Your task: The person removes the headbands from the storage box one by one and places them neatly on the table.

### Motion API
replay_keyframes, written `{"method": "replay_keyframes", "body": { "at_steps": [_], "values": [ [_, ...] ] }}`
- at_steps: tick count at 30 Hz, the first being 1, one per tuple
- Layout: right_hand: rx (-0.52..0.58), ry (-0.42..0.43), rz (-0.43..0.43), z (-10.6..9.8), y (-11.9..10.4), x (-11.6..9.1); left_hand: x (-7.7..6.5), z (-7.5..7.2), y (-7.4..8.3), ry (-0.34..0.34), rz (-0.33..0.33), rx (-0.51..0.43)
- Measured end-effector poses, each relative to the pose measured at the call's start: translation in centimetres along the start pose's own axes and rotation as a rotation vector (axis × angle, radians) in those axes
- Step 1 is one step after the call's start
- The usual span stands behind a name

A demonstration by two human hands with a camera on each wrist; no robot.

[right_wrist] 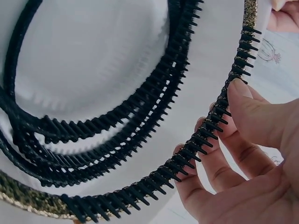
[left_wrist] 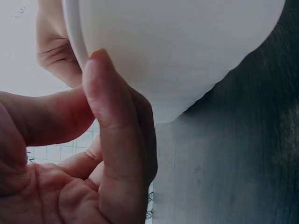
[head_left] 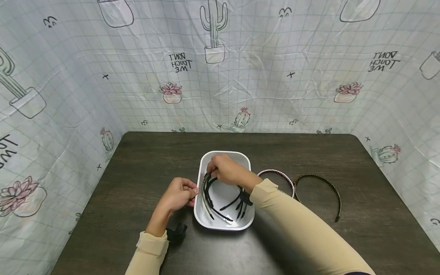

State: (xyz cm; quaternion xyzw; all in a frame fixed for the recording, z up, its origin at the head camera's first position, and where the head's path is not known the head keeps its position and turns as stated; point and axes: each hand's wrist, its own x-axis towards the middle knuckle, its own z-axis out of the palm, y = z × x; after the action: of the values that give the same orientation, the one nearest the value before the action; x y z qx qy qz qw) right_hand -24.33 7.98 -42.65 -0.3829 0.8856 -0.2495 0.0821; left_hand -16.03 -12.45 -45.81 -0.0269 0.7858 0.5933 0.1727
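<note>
My left hand (head_left: 178, 194) pinches the left rim of a white plastic tub (head_left: 225, 229); in the left wrist view its fingertips (left_wrist: 100, 84) lie against the tub's outer wall (left_wrist: 177, 51). Reaching into the tub, my right hand (head_left: 225, 169) holds a gold-and-black headband (right_wrist: 205, 133) with comb teeth. The right wrist view shows the thumb on one side of that band and fingers behind it. Several black toothed headbands (right_wrist: 154, 98) lie beside it inside the tub.
Right of the tub, a pink headband (head_left: 278, 172) and a dark gold headband (head_left: 330, 182) lie on the dark wooden table (head_left: 154, 152). The right forearm partly covers the pink one. A patterned cloth (head_left: 258, 76) hangs behind and at both sides.
</note>
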Motion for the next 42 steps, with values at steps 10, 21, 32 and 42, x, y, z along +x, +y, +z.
{"method": "replay_keyframes", "body": {
  "at_steps": [10,21,32,42],
  "values": [
    [0.031,0.028,-0.015,-1.3,-0.4,-0.2,-0.1,0.1,0.0,-0.003,0.011,-0.012],
    [0.011,0.019,-0.031,-2.3,-1.0,-0.6,-0.2,0.1,0.1,0.007,0.004,0.004],
    [-0.015,0.015,-0.033,-3.1,-1.5,-1.1,0.0,0.2,0.0,-0.001,0.005,-0.005],
    [-0.035,0.029,-0.019,-3.8,-1.2,-2.5,-0.1,0.2,-0.1,-0.002,0.015,-0.01]
  ]
}}
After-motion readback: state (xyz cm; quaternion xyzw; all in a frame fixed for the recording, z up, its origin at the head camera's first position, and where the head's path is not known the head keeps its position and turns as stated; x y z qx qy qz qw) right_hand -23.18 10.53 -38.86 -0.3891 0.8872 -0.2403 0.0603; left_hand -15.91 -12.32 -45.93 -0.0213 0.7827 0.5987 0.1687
